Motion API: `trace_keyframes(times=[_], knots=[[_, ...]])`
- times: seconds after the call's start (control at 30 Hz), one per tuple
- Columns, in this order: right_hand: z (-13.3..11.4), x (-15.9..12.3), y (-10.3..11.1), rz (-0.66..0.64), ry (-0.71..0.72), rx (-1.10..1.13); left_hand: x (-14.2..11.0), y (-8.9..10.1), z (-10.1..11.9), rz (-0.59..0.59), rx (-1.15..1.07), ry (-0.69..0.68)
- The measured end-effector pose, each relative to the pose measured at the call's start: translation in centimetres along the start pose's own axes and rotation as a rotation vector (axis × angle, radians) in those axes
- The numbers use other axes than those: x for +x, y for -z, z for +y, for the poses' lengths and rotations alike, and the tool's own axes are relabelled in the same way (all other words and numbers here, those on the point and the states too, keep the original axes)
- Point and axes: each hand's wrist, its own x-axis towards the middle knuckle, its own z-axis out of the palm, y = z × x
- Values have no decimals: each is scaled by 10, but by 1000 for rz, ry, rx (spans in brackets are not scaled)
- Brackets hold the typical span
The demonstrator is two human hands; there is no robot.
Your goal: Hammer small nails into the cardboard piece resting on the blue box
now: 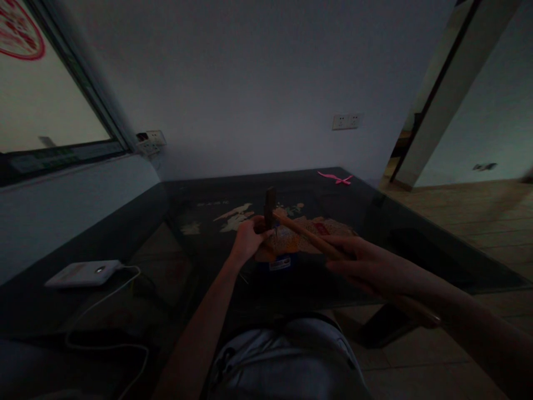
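Around lie a white device (85, 274) and pink strip (342, 181); right grip (362, 260) clamps hammer (308, 233), left grip (249, 240) unclear.

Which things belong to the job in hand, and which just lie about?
Job:
dark-headed hammer with a wooden handle, in the right hand
tan speckled item with a red patch, at the left hand
blue item with a pale label, below it, probably

Lying about:
white rectangular device with white cable
thin pink strip

The head camera looks forward and down across a table (233, 188).
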Motion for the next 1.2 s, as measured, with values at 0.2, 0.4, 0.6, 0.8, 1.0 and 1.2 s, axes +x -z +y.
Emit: trace_keyframes(times=[0.2,0.4,0.6,0.8,1.0,1.2], knots=[[0,-1,0,50,60,-3,1,-1,-4,15,10,5],[3,-1,-1,31,9,27,1,1,-5,10,-7,-20],[-2,-16,3,88,46,100,1,-1,-7,20,37,-73],[21,-26,5,147,38,100,-5,16,5,4,40,-140],[63,-41,-4,266,-68,358,-21,74,-6,159,196,-114],[89,-47,-17,340,-99,453,-60,107,-48,-112,580,163]])
